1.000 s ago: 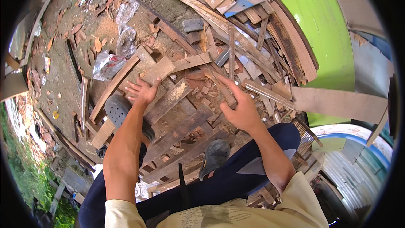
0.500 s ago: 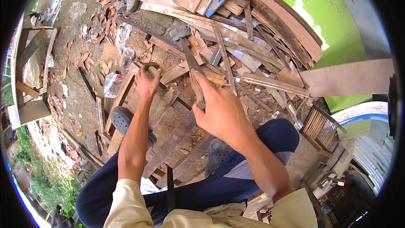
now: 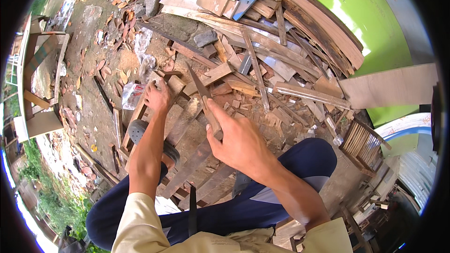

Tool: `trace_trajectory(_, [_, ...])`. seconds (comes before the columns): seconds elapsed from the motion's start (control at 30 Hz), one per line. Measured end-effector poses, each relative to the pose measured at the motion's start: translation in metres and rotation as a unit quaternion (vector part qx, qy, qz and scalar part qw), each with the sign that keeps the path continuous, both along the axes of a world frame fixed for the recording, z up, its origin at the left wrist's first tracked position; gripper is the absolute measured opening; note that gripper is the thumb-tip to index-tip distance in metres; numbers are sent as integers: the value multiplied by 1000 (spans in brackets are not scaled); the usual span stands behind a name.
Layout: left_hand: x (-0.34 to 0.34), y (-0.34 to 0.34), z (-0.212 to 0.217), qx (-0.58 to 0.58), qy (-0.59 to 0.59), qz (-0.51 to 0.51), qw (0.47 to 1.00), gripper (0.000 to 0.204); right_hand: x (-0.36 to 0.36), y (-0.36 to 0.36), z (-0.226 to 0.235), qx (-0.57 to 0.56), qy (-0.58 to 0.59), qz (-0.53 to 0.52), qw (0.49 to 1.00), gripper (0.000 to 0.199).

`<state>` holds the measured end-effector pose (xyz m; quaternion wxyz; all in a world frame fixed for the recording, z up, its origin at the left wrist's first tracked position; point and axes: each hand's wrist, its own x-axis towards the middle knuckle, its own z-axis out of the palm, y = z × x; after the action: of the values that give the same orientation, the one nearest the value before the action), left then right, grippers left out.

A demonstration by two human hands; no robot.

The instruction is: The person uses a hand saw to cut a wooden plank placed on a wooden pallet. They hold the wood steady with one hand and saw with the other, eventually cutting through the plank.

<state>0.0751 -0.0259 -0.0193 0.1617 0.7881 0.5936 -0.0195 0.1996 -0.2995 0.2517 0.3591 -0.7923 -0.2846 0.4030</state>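
No text readable; print (image 3: 222, 242) on shirt (image 3: 241, 235) too small.

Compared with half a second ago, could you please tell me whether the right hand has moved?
Yes: against the grey block, the right hand has moved down the picture, toward the person, and slightly left.

The left hand (image 3: 158, 95) has curled its spread fingers.

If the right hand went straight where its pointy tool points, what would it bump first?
The right hand would probably push its tapered tool into the long brown plank; depth is unclear, so it might pass above.
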Motion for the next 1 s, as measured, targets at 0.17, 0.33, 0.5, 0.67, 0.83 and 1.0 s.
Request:
trace_trajectory(0.17, [-24, -23, -34, -68, 43, 130, 988, 106, -18, 22, -5, 18, 83, -16, 996, 60])
trace_trajectory(0.33, [-31, -6, -24, -209, 82, 90, 970, 105, -24, 40, -30, 37, 82, -66, 994, 58])
trace_trajectory(0.5, [-36, -2, -25, -223, 93, 94, 966, 103, -12, 72, -62, 26, 116, -65, 991, 60])
trace_trajectory(0.67, [-34, 2, -26, -243, 114, 79, 960, 102, -24, 107, -110, 17, 116, -86, 989, 63])
trace_trajectory(0.83, [-39, 2, -17, -269, 110, 84, 953, 104, 2, 94, -38, -31, 169, -11, 985, 61])
trace_trajectory(1.0, [-35, 1, -18, -269, 99, 63, 956, 98, -24, 106, -120, -23, 84, -18, 996, 59])
